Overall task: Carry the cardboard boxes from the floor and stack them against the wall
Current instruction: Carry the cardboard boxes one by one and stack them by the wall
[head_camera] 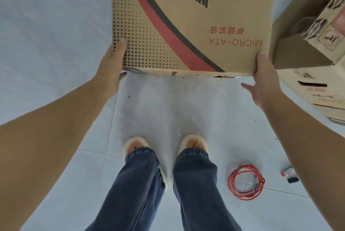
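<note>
Storage-like room: pale tiled floor point(56, 25), printed cardboard boxes point(308, 59) standing on it, coiled red cable point(246, 182) lying near them.

Both hands, left grip point(112, 66) and right grip point(261, 77), hold the printed cardboard box point(186, 21), seemingly above the tiled floor point(56, 25).
</note>
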A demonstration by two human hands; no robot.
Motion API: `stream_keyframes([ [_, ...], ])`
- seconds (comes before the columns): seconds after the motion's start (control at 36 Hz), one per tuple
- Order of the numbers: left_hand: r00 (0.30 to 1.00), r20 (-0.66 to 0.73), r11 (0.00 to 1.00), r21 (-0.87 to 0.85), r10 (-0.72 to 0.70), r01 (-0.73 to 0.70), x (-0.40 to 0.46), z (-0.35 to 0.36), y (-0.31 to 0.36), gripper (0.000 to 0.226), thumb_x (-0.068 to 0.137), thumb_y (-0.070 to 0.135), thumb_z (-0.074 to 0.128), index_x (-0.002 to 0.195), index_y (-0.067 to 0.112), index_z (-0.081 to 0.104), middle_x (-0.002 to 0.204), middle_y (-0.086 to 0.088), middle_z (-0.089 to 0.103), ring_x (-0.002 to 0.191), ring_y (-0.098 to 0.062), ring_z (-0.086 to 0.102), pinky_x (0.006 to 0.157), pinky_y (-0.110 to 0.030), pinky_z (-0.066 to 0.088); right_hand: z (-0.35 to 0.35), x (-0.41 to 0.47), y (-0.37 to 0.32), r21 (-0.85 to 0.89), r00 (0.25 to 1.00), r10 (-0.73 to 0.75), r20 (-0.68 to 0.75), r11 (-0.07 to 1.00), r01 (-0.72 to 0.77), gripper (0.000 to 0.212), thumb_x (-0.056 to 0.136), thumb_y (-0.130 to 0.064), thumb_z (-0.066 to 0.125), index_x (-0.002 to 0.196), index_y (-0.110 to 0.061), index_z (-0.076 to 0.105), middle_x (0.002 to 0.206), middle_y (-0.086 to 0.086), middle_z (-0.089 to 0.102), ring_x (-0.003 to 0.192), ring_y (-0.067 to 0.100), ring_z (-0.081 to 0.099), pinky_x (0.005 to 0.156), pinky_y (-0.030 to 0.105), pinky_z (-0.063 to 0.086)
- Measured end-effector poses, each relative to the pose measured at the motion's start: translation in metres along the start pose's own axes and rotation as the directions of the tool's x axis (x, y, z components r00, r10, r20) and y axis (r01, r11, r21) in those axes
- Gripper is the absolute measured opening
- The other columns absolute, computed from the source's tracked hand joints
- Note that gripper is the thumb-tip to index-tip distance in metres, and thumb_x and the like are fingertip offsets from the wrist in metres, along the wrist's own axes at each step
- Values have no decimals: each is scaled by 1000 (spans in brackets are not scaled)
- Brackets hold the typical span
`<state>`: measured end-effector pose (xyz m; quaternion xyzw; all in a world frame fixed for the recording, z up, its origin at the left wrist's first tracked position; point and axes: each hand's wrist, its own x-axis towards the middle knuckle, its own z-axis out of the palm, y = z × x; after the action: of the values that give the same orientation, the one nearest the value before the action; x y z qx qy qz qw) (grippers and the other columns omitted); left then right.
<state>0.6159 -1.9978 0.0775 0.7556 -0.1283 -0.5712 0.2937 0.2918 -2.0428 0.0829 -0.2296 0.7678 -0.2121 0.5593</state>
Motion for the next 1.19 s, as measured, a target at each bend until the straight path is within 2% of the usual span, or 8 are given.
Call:
stream_keyframes([
  [0.11,1000,-12,999,-52,8,-9,-7,-3,10,42,95,55,43,134,37,44,125,16,59,116,-10,54,94,-46,41,0,-11,-11,100,1000,10,6,995,-10,36,94,-54,43,124,-36,52,132,-14,53,121,14,47,86,56,43],
  [0.22,1000,-9,997,-82,3,-4,-49,-12,30,39,97,50,42,131,32,52,114,12,68,100,-9,66,68,-31,53,-11,-49,-28,140,1000,-10,13,990,8,22,99,-44,38,110,-40,57,116,-17,61,110,10,55,80,48,51],
  [0.42,997,-20,988,-131,-80,77,-158,-36,85,30,99,42,43,119,29,60,88,13,74,70,-3,70,64,-33,48,-53,-150,-72,132,1000,-9,-3,991,9,24,99,-41,41,110,-35,61,112,-11,66,112,21,59,78,50,52],
  [0.5,997,-36,992,-111,-68,63,-213,-52,107,30,100,39,43,121,26,59,87,12,73,68,-1,69,62,-31,48,-72,-205,-92,91,1000,-28,13,996,27,26,97,-44,40,111,-40,62,125,-10,61,119,23,53,79,51,53],
  [0.61,998,-53,992,-128,-26,19,-294,-75,136,28,100,37,44,121,25,58,87,11,71,69,-1,68,64,-32,50,-104,-286,-126,39,996,-82,40,996,81,34,92,-49,44,119,-38,61,128,-3,59,115,23,55,71,44,55],
  [0.75,998,-58,984,-176,25,-35,-400,-109,168,31,100,36,42,126,28,54,102,5,68,93,-11,63,67,-36,50,-134,-387,-172,2,985,-170,-4,985,170,34,101,-35,39,127,-21,55,113,-8,58,104,15,55,70,42,54],
  [0.92,995,-76,974,-214,59,-75,-507,-155,186,29,99,41,42,123,33,58,103,7,70,98,-12,63,78,-48,53,-150,-479,-211,-88,970,-223,96,969,232,36,100,-41,38,127,-24,55,114,2,61,94,28,58,67,40,53],
  [1.19,958,-285,906,-415,-40,-86,-666,-171,111,28,100,44,39,119,37,58,105,8,70,100,-16,62,89,-59,49,-169,-570,-219,-256,900,-296,321,887,383,33,100,-39,40,123,-22,56,111,1,57,98,20,56,74,48,56],
])
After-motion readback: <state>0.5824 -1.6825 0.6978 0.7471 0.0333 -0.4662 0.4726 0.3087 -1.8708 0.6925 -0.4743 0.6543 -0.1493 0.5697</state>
